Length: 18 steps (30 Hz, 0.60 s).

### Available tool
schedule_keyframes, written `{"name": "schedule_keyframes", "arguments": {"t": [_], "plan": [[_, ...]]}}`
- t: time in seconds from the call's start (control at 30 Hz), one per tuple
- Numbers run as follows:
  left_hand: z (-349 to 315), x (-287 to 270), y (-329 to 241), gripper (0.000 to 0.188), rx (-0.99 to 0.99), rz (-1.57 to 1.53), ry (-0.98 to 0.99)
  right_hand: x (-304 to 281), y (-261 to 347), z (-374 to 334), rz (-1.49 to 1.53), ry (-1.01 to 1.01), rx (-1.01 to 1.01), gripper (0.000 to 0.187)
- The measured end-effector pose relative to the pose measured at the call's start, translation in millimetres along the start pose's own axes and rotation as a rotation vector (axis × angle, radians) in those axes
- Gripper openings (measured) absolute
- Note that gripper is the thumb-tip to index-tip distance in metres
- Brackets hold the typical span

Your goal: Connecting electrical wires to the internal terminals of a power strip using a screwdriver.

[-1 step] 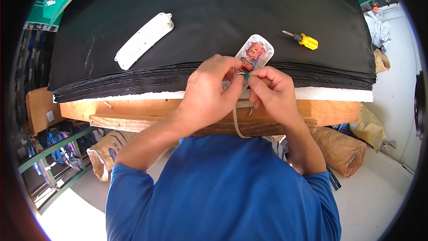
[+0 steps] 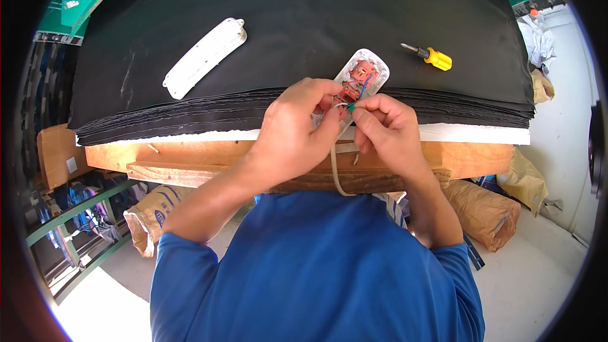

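An opened white power strip [image 2: 378,62] lies at the front edge of the black sheets, its red inner parts and thin blue and red wires exposed. My left hand [image 2: 292,130] is closed around its near left side, forefinger on the housing and thumb beside a pale wire. My right hand [image 2: 387,128] pinches a small green piece [image 2: 351,107] at the wires between thumb and forefinger; its exact kind is too small to tell. From under the hands a whitish cable [image 2: 335,168] hangs over the wooden edge. The strip's near end is mostly hidden by my fingers.
A long white casing part [image 2: 206,57] lies at the left on the stacked black sheets [image 2: 278,25]. To the right rests a yellow-handled screwdriver [image 2: 438,59]. Wooden boards [image 2: 171,172] run along the front. Brown paper sacks [image 2: 484,212] lie below, beside a green metal rail [image 2: 82,212] at left.
My left thumb has drawn back slightly to the left from the green piece, and the left hand has shifted a little. My right hand stays in place.
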State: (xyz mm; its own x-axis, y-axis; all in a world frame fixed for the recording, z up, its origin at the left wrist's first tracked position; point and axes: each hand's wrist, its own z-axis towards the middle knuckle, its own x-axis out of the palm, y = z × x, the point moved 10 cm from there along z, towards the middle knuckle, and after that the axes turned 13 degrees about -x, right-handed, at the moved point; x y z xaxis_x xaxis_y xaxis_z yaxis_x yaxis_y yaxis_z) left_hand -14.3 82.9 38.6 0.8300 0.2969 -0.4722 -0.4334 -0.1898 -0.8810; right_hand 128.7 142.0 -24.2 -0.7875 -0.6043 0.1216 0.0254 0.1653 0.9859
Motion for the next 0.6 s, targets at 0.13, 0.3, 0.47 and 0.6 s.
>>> {"name": "schedule_keyframes", "arguments": {"t": [0.13,0.3,0.47,0.6], "plan": [[2.5,-9.3,5.4,0.027,0.036,-0.151,0.098,1.0,-2.2,0.5,0.018,0.021,0.029,0.011],[7.7,0.3,2.5,0.028,0.097,-0.125,0.188,0.9,-3.3,0.1,0.023,0.038,0.031,0.012],[10.7,5.8,-0.4,0.019,0.126,-0.182,0.161,3.2,-1.7,-1.4,0.039,0.056,0.005,0.012],[9.0,7.6,-13.9,0.017,0.311,-0.083,0.084,2.6,-1.2,-3.0,0.015,0.073,-0.005,0.014]]}}
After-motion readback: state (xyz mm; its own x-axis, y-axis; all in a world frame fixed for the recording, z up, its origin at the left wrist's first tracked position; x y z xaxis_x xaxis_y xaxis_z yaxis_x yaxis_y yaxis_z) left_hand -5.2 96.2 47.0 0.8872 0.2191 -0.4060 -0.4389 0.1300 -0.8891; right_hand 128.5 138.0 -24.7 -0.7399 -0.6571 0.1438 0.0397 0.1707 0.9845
